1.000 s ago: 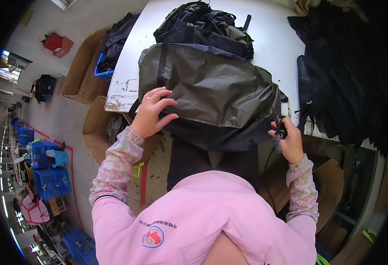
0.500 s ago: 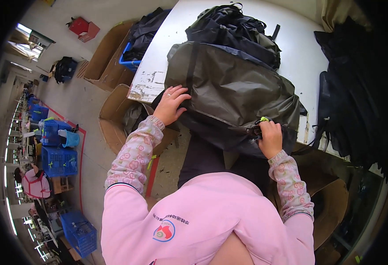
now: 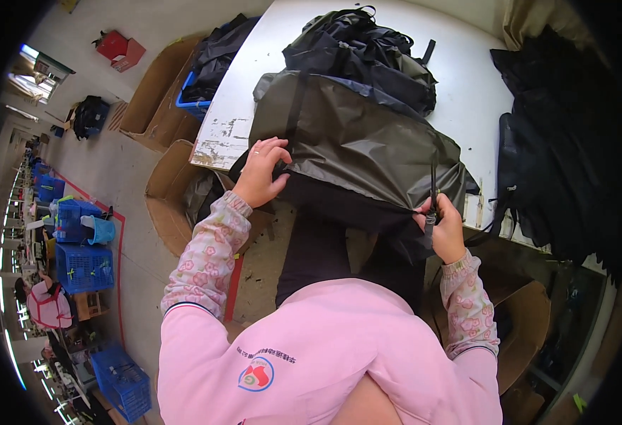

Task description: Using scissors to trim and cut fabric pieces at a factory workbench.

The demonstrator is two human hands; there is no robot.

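A large olive-grey bag (image 3: 368,134) of shiny coated fabric lies over the near table edge, its black lower part (image 3: 339,202) hanging toward my lap. My left hand (image 3: 260,172) is closed on the bag's near left edge, beside a dark vertical band. At the near right corner, my right hand (image 3: 444,225) pinches the bag's edge between thumb and finger. In that same hand is a slim dark pointed tool (image 3: 433,188), which looks like thread snips, pointing away from me. The fingers partly hide its handle.
Behind the bag, more black and olive bags (image 3: 360,57) are heaped on the white table (image 3: 233,106). Black pieces (image 3: 559,156) hang at the right. Cardboard boxes (image 3: 169,191) and a blue crate (image 3: 196,106) stand left of the table. Farther left are blue baskets (image 3: 84,268) and a person (image 3: 50,303).
My right hand has turned the dark tool upright and taken the bag's edge in its fingertips. The black lower part is more stretched out between my hands. The whole view has shifted slightly.
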